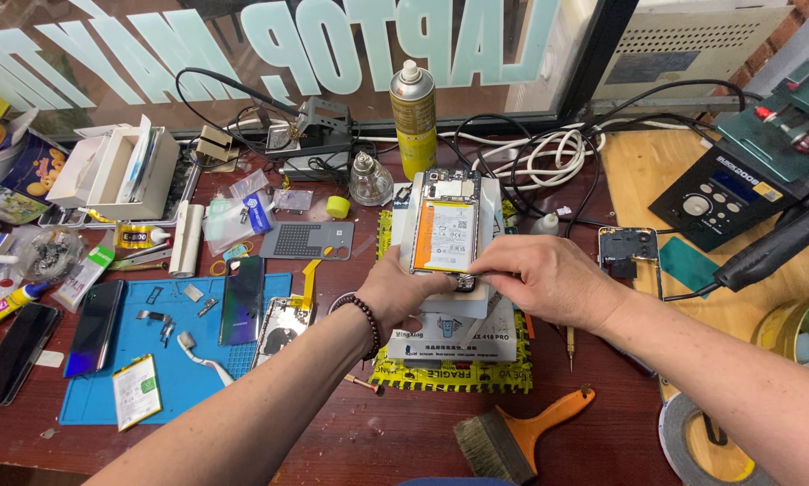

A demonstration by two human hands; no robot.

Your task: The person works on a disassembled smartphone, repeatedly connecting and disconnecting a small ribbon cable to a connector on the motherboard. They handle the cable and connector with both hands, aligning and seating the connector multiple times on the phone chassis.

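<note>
The opened phone [447, 220] lay back-up on a white box [449, 315] at mid-worktop [332, 441], its orange-and-white battery showing. The left hand [397, 292] curled around its lower left edge, steadying it. The right hand [535, 277] pinched a small dark part [465, 282] at the phone's bottom end. A brush [521, 435] lay nearer the person.

A phone repair shop's workbench, set against a lettered shop window.

An opened phone [445, 225] with its battery bare lies on a stand. Around it sit a blue repair mat [175, 360] with small parts and a loose battery, several other phones, a soldering station [319, 135], a spray can [413, 108], a hot-air unit [737, 193], tangled cables, tape rolls and an orange-handled brush [521, 432].
</note>
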